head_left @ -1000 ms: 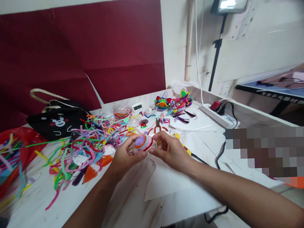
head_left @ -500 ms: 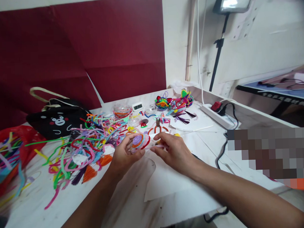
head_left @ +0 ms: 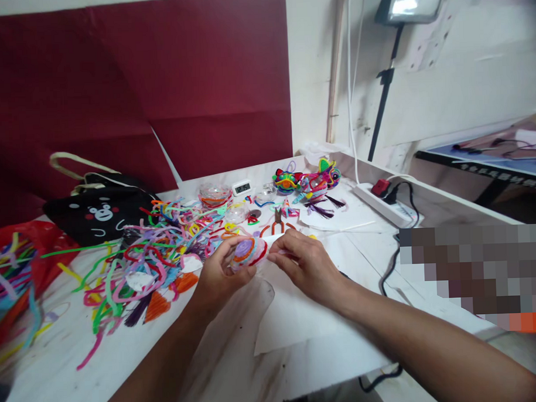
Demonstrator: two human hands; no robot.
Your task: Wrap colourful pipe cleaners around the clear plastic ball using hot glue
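Right hand (head_left: pixel 307 261) has drawn fingertips together at 3 o'clock of ball (head_left: pixel 248 252), anything pinched unclear; left hand (head_left: pixel 218 274) pinches ball, likely steadying it.

- Holding wrapped ball (head_left: pixel 249 252) in L hand (head_left: pixel 222 272).
- Pinching w/ R hand (head_left: pixel 303 264) at ball's R edge; can't tell what's btwn fingertips.
- Can see pliers (head_left: pixel 279 224) just behind, handles spread.
- Can see pipe cleaners (head_left: pixel 121 276) heaped L of hands, w/ orange tassel (head_left: pixel 157 307) nr front.
- Farther back, can see sm. clock (head_left: pixel 242 188) & colorful ornament (head_left: pixel 287 181).
- Can spot blk bag (head_left: pixel 92 216) back L, power strip (head_left: pixel 382 204) w/ red plug (head_left: pixel 380 188) on R.
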